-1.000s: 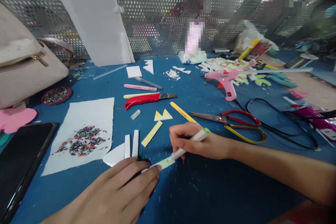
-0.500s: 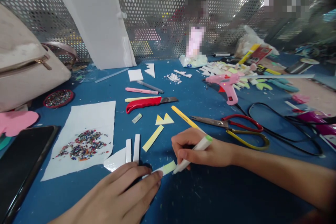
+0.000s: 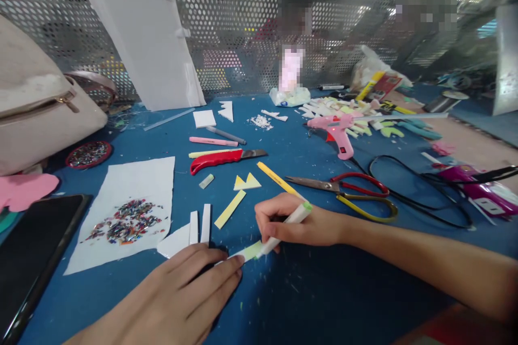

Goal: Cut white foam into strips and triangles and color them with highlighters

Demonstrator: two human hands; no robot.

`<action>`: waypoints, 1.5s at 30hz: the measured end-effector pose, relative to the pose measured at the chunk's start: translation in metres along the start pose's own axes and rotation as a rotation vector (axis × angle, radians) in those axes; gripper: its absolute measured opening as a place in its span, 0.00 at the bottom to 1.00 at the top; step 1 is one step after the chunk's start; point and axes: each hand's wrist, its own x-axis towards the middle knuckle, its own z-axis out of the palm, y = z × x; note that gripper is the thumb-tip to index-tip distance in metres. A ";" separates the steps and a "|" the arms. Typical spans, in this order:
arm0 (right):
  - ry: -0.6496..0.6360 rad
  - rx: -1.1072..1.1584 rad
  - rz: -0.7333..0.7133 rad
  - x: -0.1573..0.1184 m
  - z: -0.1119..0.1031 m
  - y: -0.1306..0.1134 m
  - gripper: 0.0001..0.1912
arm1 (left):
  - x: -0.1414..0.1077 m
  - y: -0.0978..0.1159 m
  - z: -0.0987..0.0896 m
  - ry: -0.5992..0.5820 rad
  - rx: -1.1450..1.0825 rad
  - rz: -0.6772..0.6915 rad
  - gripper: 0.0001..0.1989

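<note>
My right hand [image 3: 283,221] is closed around a white marker with a green end [image 3: 298,213]. Its tip meets the far end of a narrow strip [image 3: 251,251] that is coloured light green there. My left hand [image 3: 190,285] lies over the strip's near end with its fingers stretched out, pressing it to the table. Just beyond the left fingers are two white strips [image 3: 206,223] and a white cut piece [image 3: 175,242]. A yellow strip [image 3: 230,209] and a yellow zigzag piece [image 3: 247,181] lie farther back. A yellow pen [image 3: 279,179] rests behind my right hand.
Scissors [image 3: 335,186], a pink glue gun [image 3: 338,132] with a black cable, and a red-handled knife [image 3: 218,160] lie on the blue table. Paper with colourful bits [image 3: 162,172], a phone [image 3: 40,253] and a bag [image 3: 36,91] are at left. A perforated metal panel [image 3: 230,21] stands behind.
The marker tip has shifted onto the end of the strip, from just beside it. The whole view has swung slightly to the right; my left hand keeps pressing the strip.
</note>
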 end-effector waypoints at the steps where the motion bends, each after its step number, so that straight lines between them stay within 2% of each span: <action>1: -0.005 0.000 0.000 0.000 0.000 0.001 0.23 | 0.001 0.000 -0.001 0.007 -0.002 -0.004 0.22; 9: 0.012 -0.075 -0.045 0.000 0.000 0.002 0.24 | 0.001 0.001 -0.001 0.013 -0.011 -0.012 0.22; 15: 0.114 0.032 -0.086 -0.001 0.003 -0.003 0.23 | -0.006 0.004 0.004 -0.001 -0.023 -0.033 0.18; 18: 0.169 0.051 -0.095 0.000 0.004 -0.001 0.21 | -0.011 0.004 0.005 -0.046 -0.036 -0.018 0.16; 21: 0.173 0.086 -0.101 0.000 0.004 0.001 0.21 | -0.014 0.004 0.004 -0.069 -0.047 -0.006 0.17; 23: 0.160 0.104 -0.097 0.000 0.005 0.003 0.21 | -0.014 0.003 0.002 -0.080 -0.035 0.012 0.18; 29: 0.142 0.081 -0.097 0.001 0.006 0.004 0.19 | -0.010 0.004 -0.011 -0.146 0.062 0.198 0.20; 34: 0.138 -0.049 -0.140 0.000 0.005 -0.001 0.13 | -0.008 0.005 -0.011 -0.171 0.077 0.226 0.22; 40: 0.127 -0.158 -0.157 -0.001 0.004 -0.001 0.11 | -0.010 0.008 -0.001 -0.112 0.015 0.125 0.21; 45: 0.121 -0.169 -0.159 -0.002 0.003 0.002 0.11 | -0.009 0.006 0.001 -0.160 0.031 0.100 0.21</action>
